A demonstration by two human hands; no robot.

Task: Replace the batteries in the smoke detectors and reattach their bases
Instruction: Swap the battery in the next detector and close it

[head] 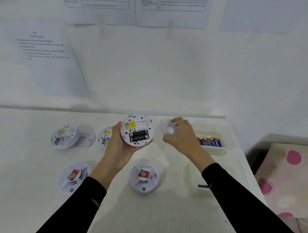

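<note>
Held smoke detector (137, 129): hovered over the far middle of the table (143, 214), underside toward the camera, battery bay uncovered with dark batteries (139, 135) seated inside.
Left hand (118, 150): cupped the detector by its left and lower rim, fingers curled beneath, thumb against the left edge.
Right hand (182, 138): sat just right of the detector, fingers (180, 122) closed on a white round base (167, 129); too blurred to read the exact hold.
Base fit: judged the step in hand; risked missing the slots if offered tilted or off-rotation, ending loose or jammed.
Cells: polarity unreadable; if seated proud or reversed, likely to block the base or leave the unit dead.
Grip: rested on one hand at the rim only; under a hard twist, liable to spin or drop onto the closed detector (144, 177) below.
Mix-up, bases: two open detectors (63, 137) lay far left, one beside a loose base plate (87, 139); easy to pair wrongly.
Mix-up, cells: fresh batteries (211, 141) lay in a clear tray (212, 152) far right; a second container (191, 174) nearer held something blue, possibly a spent cell, easily confused.
</note>
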